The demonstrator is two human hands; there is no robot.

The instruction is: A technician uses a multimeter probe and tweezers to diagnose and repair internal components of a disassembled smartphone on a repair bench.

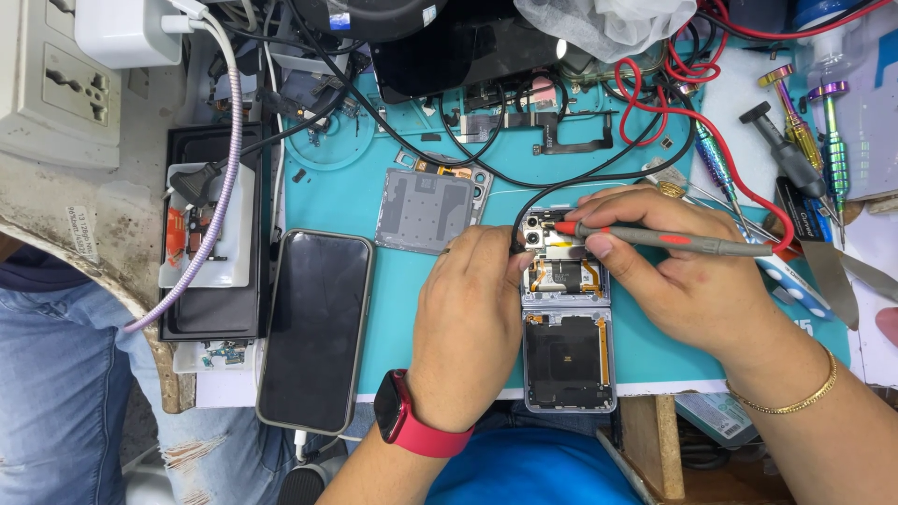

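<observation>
Silver-framed and opened up, a folding phone with its back removed (568, 351) lies on the teal work mat (346, 196), near the mat's front edge, with its camera end pointing away from the person. A grey probe with a red tip (669, 239) is held like a pen in the right hand (678, 271), fingers closed round its shaft, and its tip is set at the phone's camera module. The left hand (472, 318), worn with a red-strapped watch (402, 421), is curled against the phone's upper left edge; a black lead runs to its fingertips, though what is pinched there cannot be told. Just left of that hand a grey rectangular back panel (426, 210) is laid flat on the mat. Further left, a dark-screened smartphone (315, 329) lies face up, partly over the mat's edge. Well off to the right, metallic multicoloured screwdrivers (828, 131) are stood beside a red cable (711, 150).
</observation>
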